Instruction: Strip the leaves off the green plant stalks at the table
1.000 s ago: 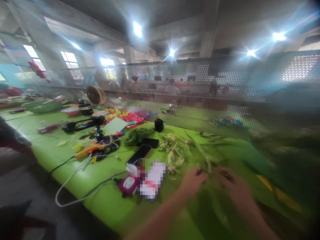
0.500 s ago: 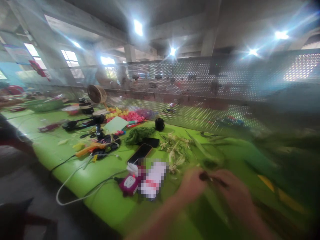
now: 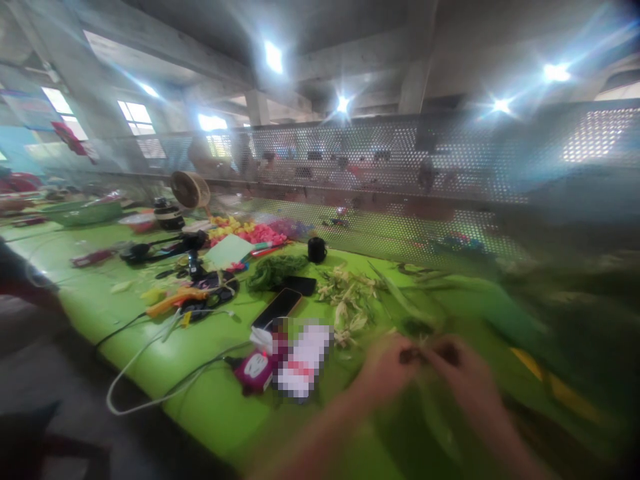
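My left hand [image 3: 393,363] is closed in a pinch just above the green table [image 3: 200,393]. Close beside it, my right hand [image 3: 463,373] has its thumb and fingers pressed together too. Both meet at the upper end of a long pale green leaf-like strip [image 3: 436,417], which hangs down between my forearms. The fingertips are blurred, so the exact grip is hard to see. Left of my hands lies a pile of pale yellow-green artificial petals or leaves [image 3: 350,297]. Beyond my fingers, a long green leaf [image 3: 400,293] rests on the table.
A lit phone [image 3: 305,363], a dark phone [image 3: 277,308] and a purple box [image 3: 257,367] lie to the left. Farther off are an orange glue gun [image 3: 177,300] with its cord, green yarn-like material [image 3: 275,272] and a black cup [image 3: 317,249]. A perforated metal screen [image 3: 370,200] stands behind.
The view has shifted slightly, so the table things sit a little farther left. My right hand's fingers have turned slightly and drawn closer to the left hand's. Both hands stay closed.
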`<state>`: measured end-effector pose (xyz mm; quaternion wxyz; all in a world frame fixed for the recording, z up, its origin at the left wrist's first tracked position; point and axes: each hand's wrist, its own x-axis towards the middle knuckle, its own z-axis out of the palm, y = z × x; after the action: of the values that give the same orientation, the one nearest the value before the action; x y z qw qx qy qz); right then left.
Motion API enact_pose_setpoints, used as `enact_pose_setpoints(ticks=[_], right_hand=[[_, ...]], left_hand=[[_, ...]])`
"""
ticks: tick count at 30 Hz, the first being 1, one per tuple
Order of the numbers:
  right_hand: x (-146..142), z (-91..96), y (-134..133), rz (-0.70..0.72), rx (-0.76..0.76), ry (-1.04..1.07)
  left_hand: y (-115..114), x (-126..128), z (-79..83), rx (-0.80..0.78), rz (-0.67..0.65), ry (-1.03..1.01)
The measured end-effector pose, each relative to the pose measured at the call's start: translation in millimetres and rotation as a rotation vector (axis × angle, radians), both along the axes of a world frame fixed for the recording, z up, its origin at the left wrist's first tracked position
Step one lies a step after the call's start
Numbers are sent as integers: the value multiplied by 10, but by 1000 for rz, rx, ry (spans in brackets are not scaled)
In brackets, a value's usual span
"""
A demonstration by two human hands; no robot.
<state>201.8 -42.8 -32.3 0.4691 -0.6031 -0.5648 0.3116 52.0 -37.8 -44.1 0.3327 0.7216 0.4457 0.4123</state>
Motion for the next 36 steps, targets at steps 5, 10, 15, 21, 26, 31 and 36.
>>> enact_pose_setpoints(ticks=[5, 10, 15, 21, 26, 31, 36], right_hand=[[3, -8, -6, 15, -54, 163], [57, 10, -82, 38, -24, 205], [76, 33, -122, 125, -8, 209], [133, 141, -91, 249, 55, -67], [207, 78, -19, 449, 190, -342], [229, 15, -35, 363, 227, -424], [218, 50, -56, 337, 294, -470]], left_hand=[[23, 3, -10, -81, -40, -100], [32, -13, -5, -438, -113, -369], [52, -19, -29, -527, -89, -464], [104, -46, -95, -473, -142, -385], [104, -58, -94, -363, -69, -137], [79, -55, -31, -289, -82, -70], [80, -51, -10, -249, -93, -51]])
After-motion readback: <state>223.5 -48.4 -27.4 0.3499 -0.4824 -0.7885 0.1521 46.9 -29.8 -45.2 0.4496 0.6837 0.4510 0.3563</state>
